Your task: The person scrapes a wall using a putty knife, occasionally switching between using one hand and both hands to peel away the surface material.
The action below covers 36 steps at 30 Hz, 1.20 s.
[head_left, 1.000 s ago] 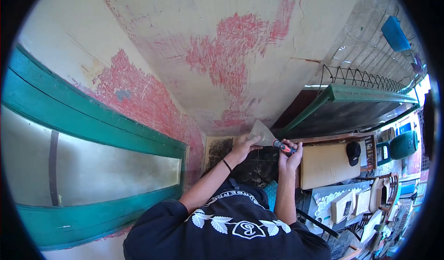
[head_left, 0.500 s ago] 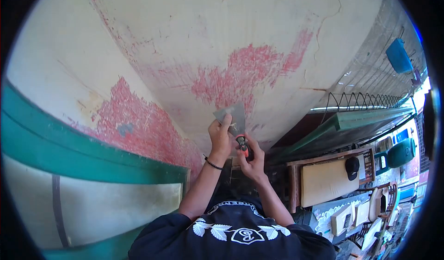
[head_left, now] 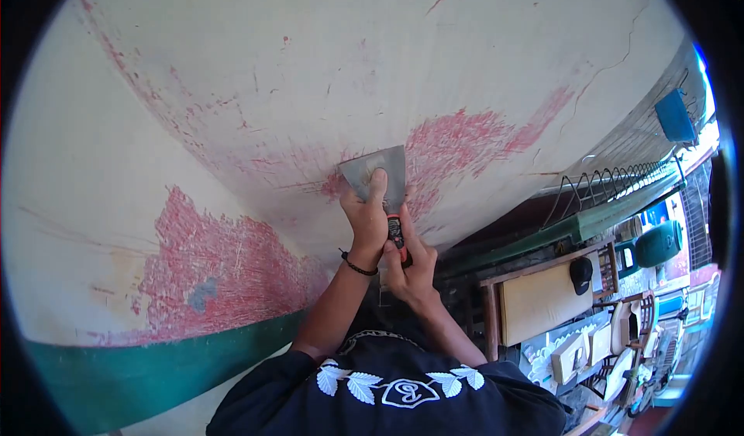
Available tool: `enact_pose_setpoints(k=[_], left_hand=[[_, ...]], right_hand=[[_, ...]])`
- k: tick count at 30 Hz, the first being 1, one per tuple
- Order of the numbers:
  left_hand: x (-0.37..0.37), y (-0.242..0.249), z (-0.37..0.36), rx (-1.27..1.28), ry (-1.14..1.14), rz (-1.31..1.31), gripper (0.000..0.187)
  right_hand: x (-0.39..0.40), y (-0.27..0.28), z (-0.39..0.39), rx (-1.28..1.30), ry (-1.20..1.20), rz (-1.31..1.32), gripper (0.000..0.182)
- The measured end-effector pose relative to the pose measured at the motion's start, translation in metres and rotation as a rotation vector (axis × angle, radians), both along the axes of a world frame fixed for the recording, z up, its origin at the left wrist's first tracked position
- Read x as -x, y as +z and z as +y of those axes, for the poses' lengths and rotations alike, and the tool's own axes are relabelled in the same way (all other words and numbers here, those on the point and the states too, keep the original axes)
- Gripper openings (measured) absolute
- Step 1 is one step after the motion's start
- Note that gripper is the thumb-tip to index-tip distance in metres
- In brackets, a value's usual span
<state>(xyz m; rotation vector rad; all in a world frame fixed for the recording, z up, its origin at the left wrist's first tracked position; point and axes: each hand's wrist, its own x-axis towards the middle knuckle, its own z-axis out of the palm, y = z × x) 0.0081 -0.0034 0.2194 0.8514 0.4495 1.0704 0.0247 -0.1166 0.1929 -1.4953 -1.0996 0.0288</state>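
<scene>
A wide metal scraper (head_left: 391, 174) with a black and red handle lies against the pale wall (head_left: 310, 64), its blade edge upward at the left end of a scratched red patch (head_left: 457, 141). My left hand (head_left: 369, 217), with a dark bracelet at the wrist, is closed on the blade's lower left part, the thumb flat on the metal. My right hand (head_left: 412, 265) is wrapped round the handle just below and to the right. Whether the blade's edge touches the wall is hard to tell.
Another red patch (head_left: 225, 273) lies on the wall at the left, above a green band (head_left: 170, 374). Rightward are a wire rack (head_left: 612, 192), a green ledge (head_left: 542, 238), a cushioned bench (head_left: 542, 304) with a black cap (head_left: 580, 275), and a cluttered table (head_left: 550, 351).
Both hands and the scraper have moved slightly left and up on the wall, and the blade is turned more upright. The camera view has shifted, with less of the green band showing.
</scene>
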Motion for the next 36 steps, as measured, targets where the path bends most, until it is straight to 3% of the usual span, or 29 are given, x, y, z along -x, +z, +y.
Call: enact_pose_setpoints(k=[5,8,11,30,34,36], left_hand=[[0.003,-0.013,-0.005,0.02,-0.023,0.034,0.028],[0.006,-0.001,-0.005,0.035,-0.025,0.07,0.028],[0.005,-0.005,-0.005,0.013,-0.002,0.11,0.03],[-0.005,-0.005,-0.006,-0.085,0.069,0.167,0.033],[-0.004,-0.008,-0.011,-0.064,0.068,0.171,0.034],[-0.004,-0.004,-0.009,-0.088,0.068,0.184,0.035]], right_hand=[[0.004,-0.006,-0.008,0.137,0.019,0.073,0.057],[0.013,0.002,-0.005,0.006,0.049,0.083,0.058],[0.007,-0.003,-0.008,0.101,0.025,0.086,0.057],[0.003,-0.014,-0.002,-0.133,0.0,0.111,0.059],[0.001,-0.014,-0.013,-0.003,0.03,0.149,0.059],[0.0,-0.02,-0.008,-0.066,0.019,0.146,0.059]])
